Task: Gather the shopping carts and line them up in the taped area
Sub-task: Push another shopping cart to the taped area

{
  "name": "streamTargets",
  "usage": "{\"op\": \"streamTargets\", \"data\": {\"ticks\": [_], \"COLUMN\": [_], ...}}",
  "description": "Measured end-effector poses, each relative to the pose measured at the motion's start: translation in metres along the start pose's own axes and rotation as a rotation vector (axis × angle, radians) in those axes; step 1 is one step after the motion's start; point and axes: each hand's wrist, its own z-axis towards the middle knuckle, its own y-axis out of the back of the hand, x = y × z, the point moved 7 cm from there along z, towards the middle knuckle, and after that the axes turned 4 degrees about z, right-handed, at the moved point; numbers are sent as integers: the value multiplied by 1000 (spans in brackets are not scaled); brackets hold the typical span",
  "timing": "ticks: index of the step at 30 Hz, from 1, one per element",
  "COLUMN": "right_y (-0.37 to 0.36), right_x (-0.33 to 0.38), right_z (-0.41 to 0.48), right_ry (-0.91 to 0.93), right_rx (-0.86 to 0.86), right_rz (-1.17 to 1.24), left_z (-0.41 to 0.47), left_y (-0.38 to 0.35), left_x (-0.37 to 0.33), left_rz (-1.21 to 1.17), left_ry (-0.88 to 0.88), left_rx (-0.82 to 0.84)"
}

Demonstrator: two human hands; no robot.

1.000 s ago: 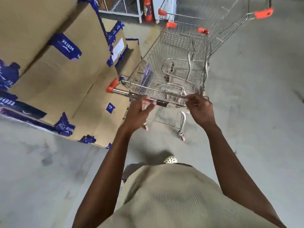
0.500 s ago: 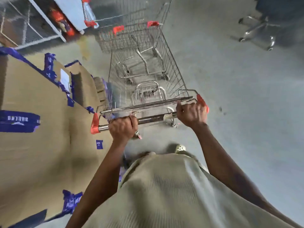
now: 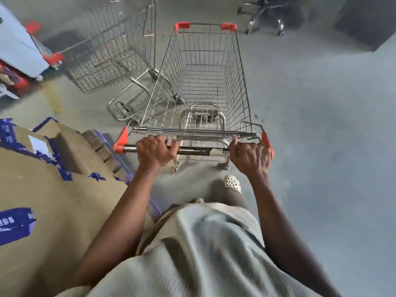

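Note:
A steel wire shopping cart (image 3: 201, 78) with orange corner caps stands straight ahead of me, its basket empty. My left hand (image 3: 156, 152) is wrapped around the left part of its handle bar (image 3: 199, 150). My right hand (image 3: 250, 156) grips the bar's right end, next to the orange end cap. A second, similar cart (image 3: 107, 52) stands to the front left, angled away, its wheel frame close beside the left side of my cart. No taped area shows on the floor in view.
Stacked cardboard boxes (image 3: 42, 189) with blue tape fill the left side, close to my left arm. An office chair base (image 3: 265, 16) stands at the far right top. A dark block (image 3: 368, 20) sits in the top right corner. Grey concrete floor (image 3: 321, 136) stretches to the right.
The cart in my hands has swung to the right, away from the boxes, and now points straight ahead. It has separated from the second cart. Both hands closed fully on the handle.

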Motion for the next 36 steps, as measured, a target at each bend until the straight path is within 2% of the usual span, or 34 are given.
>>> {"op": "streamTargets", "data": {"ticks": [6,9,14,19,23,26,36], "right_y": [23,32,53,73,91,107,146], "right_x": [-53,-86,-134,-183,-229,-267,-424], "right_z": [-14,-24,-40,-53,-67,-74,-86], "right_ry": [-192,-292,-499,-674,-823,-879,-1008], "right_rx": [-153,-165,-140,-106,-176,-248,-300], "right_rz": [-92,-133,-218,-280,-317,-347,-449], "left_z": [47,63,82,91,86,81,52], "left_y": [-6,-12,-23,-25,-31,-34,-38], "left_x": [-78,-124,-206,-296,-373,-432,-633], "left_rz": [22,4,-37,-35,-46,-35,-36], "left_ry": [-334,-430,-605,-729,-842,-920,-1103], "left_rx": [84,209,277,297,304,312,296]}}
